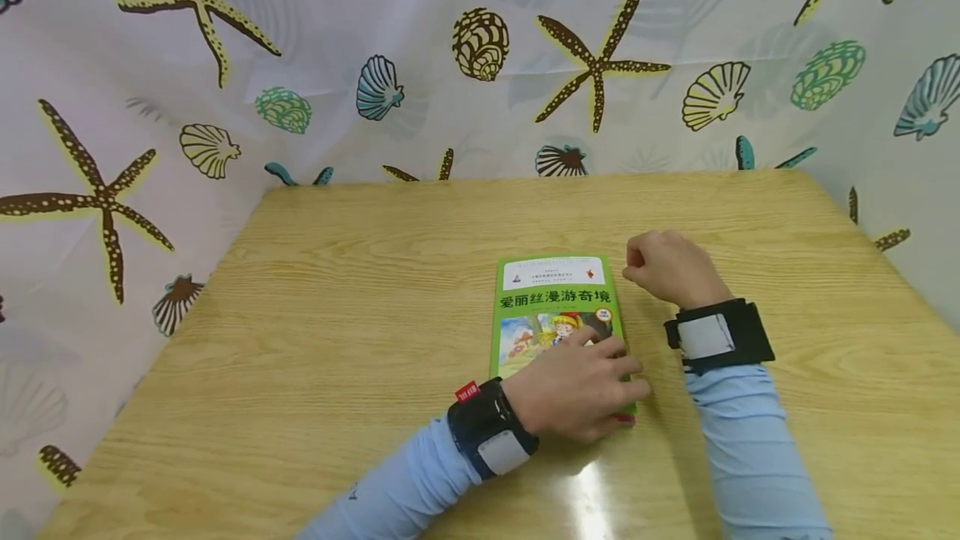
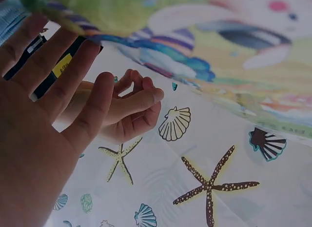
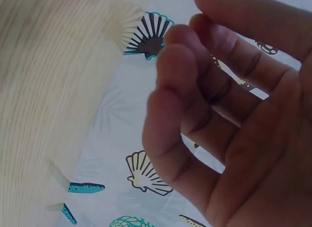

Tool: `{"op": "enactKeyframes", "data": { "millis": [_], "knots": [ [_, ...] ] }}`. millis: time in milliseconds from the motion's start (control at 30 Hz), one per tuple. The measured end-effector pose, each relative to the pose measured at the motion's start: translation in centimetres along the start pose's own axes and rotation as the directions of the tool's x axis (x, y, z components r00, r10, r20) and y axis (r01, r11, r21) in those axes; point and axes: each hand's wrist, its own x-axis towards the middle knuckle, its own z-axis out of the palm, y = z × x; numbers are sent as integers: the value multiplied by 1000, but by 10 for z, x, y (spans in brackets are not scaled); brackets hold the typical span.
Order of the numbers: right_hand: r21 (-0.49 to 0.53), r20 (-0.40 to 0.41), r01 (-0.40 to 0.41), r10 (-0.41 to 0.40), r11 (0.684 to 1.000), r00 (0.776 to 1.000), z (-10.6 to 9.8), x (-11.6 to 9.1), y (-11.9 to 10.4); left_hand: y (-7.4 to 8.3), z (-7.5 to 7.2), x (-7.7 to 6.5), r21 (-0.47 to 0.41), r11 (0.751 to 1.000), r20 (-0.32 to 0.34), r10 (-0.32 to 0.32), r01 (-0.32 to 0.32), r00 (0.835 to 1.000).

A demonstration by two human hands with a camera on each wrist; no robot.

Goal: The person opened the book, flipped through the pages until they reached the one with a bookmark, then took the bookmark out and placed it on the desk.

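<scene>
A green-framed picture book (image 1: 555,298) lies on the wooden table, with Chinese lettering and a cartoon child on its cover. Across its lower right part my left hand (image 1: 581,390) rests, fingers spread towards the right edge. In the left wrist view the illustrated cover (image 2: 204,41) fills the top, and the fingers of the left hand (image 2: 53,100) look nearly straight. Beyond the book's upper right corner my right hand (image 1: 675,269) is apart from it, fingers loosely curled. The right wrist view shows that hand (image 3: 219,110) holding nothing, thumb near the fingertips.
The pale wooden table (image 1: 337,290) extends around the book on both sides. A white cloth (image 1: 315,57) printed with starfish and shells hangs behind the table and along its sides. Each wrist wears a black strap (image 1: 720,336).
</scene>
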Motion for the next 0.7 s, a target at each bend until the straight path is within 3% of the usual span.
{"op": "enactKeyframes", "data": {
  "millis": [167,333,433,567,700],
  "knots": [
    [12,-5,7,-7,1000,1000,1,1,1,-6,-15,-8,-12,1000,-62,-28,27,998],
    [22,-7,10,-10,1000,1000,0,2,0,-17,-44,-24,17,995,-91,-99,101,991],
    [25,-2,29,-29,999,1000,-1,3,-2,-28,-60,-37,-15,988,-105,-154,153,983],
    [43,56,63,-65,997,996,2,6,-8,-43,-73,-54,-62,974,-130,-223,216,966],
    [56,185,58,-68,997,980,10,6,-21,-57,-78,-67,-110,957,-151,-283,268,947]
  ]
}}
